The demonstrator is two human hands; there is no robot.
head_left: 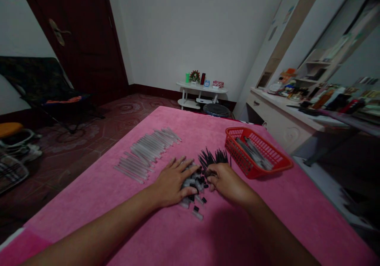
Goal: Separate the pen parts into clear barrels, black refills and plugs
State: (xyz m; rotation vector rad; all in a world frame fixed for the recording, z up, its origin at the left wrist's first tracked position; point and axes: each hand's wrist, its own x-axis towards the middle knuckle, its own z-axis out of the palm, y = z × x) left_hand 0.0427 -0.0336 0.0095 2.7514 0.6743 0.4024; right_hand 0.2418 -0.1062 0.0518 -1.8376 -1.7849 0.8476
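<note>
Many small clear-and-black pieces lie heaped on the pink cloth, partly beneath the left hand, which is spread palm-down with fingers relaxed, perhaps to keep them from scattering. The right hand curls its bent fingers at the heap's edge beside the black pointed pieces; I cannot tell whether it grips one. Farther left, slim greyish sticks lie side by side, apparently lined up to stay orderly, while the red basket at right keeps other slender pieces contained.
</note>
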